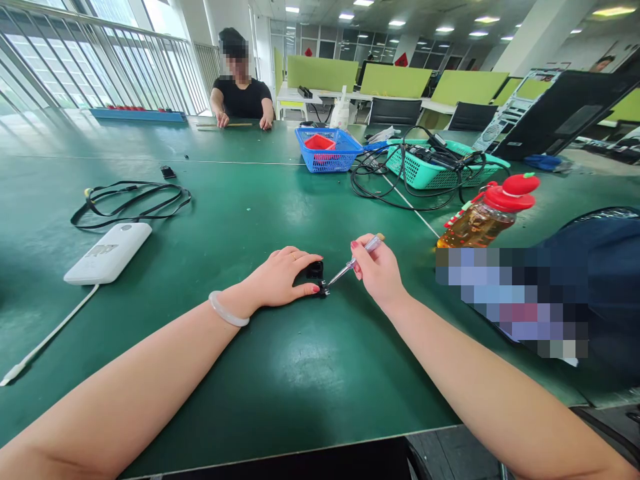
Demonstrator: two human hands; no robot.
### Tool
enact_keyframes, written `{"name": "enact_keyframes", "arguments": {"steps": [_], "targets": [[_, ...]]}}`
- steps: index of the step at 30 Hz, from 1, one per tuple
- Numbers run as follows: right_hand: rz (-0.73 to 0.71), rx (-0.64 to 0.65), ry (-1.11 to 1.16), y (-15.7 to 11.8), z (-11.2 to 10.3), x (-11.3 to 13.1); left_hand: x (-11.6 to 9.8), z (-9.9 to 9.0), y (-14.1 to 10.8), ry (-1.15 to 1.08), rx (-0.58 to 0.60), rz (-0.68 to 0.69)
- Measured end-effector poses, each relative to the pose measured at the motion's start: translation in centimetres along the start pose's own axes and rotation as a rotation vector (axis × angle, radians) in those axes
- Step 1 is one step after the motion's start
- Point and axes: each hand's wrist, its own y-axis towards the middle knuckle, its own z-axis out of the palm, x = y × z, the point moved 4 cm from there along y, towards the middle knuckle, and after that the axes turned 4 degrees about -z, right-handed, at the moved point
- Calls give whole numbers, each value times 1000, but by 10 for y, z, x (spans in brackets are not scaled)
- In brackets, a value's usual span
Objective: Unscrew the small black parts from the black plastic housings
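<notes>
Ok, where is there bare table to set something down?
Widest: the near table, between the left forearm and right forearm. Also left, between the power bank and left hand, and beyond both hands, short of the blue basket.
Crowded: right, with the green basket, black cables, bottle and dark cloth.

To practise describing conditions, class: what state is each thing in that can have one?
Left hand: on black part
Right hand: gripping screwdriver
Screwdriver: tip at black part
Bottle: capped, liquid inside
Blue basket: open, holding red box
Power bank: white cable attached
</notes>
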Motion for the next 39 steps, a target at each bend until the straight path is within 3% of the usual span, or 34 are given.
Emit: {"name": "enact_keyframes", "arguments": {"steps": [5, 11, 17, 24, 29, 39], "targets": [[-12, -73, 95, 5, -9, 0, -11, 1, -3, 25, -21, -65], [6, -211, 172, 18, -25, -14, -40, 8, -11, 95, -75, -209], [6, -206, 138, 18, -22, -18, -60, 17, -13, 206, -81, -227], [9, -199, 92, 17, -23, -20, -60, 13, -30, 208, -61, -188], [36, -223, 85, 18, -25, -24, -38, -3, -84, 175, -57, -236], [75, -171, 38, 15, -17, -26, 64, -43, -264, 411, -218, -692]]}}
